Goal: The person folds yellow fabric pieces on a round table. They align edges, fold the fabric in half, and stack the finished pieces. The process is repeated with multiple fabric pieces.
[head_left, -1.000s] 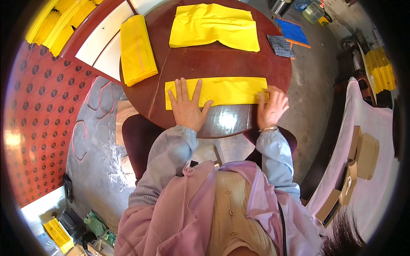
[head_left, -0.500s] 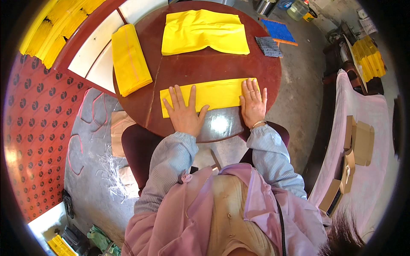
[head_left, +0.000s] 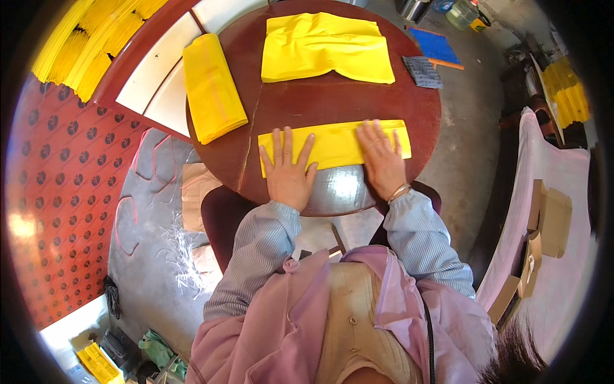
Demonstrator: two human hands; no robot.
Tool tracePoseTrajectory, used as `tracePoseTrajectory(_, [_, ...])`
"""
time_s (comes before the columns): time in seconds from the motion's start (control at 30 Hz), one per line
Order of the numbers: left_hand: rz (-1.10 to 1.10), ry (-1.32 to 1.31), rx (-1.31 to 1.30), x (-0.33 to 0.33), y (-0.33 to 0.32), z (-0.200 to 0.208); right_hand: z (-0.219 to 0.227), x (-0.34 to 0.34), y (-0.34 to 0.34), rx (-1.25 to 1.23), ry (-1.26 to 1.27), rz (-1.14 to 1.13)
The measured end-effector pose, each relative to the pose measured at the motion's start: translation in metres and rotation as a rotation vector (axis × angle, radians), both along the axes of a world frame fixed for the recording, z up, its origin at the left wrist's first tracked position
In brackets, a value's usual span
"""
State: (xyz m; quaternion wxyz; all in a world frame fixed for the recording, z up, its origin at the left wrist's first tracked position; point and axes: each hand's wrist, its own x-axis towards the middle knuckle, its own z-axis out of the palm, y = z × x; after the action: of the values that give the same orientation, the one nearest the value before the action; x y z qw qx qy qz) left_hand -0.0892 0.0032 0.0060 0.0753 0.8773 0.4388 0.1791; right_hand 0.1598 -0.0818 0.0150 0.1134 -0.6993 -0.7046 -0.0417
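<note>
A long folded yellow sheet [head_left: 336, 144], fabric or plastic, lies flat near the front of the round dark-red table [head_left: 294, 105]. My left hand [head_left: 289, 173] rests spread on its left end, fingers pointing away from me. Toward the other end, my right hand [head_left: 385, 163] lies flat on the strip, its fingertips slightly blurred and a bracelet at the wrist. Neither hand grips anything. Farther back lies a wider, creased yellow sheet [head_left: 326, 48]. On the table's left side is a thick folded yellow stack [head_left: 214, 89].
A grey cloth [head_left: 422, 72] lies at the table's right edge, beside a blue mat [head_left: 436, 46]. Many yellow pieces are piled at upper left [head_left: 96, 38]. At right, an open cardboard box [head_left: 550, 221] rests on a pink cover [head_left: 556, 173]. Brown paper [head_left: 195, 185] lies on the floor.
My right hand has slid left along the folded strip, away from its right end. My left hand stays spread on the left end. The whole view has shifted slightly.
</note>
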Motion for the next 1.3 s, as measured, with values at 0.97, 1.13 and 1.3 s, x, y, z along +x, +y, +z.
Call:
tracePoseTrajectory(0.97, [0.003, -0.295, -0.178, -0.047, 0.007, 0.023, 0.010, -0.026, 0.012, 0.046, 0.669, 0.086])
tracePoseTrajectory(1.13, [-0.178, -0.383, -0.174, -0.035, 0.009, 0.022, 0.018, -0.027, 0.010, 0.032, 0.673, 0.074])
tracePoseTrajectory(1.3, [-0.368, -0.291, -0.229, -0.027, 0.017, 0.018, 0.023, -0.043, 0.007, 0.040, 0.438, 0.088])
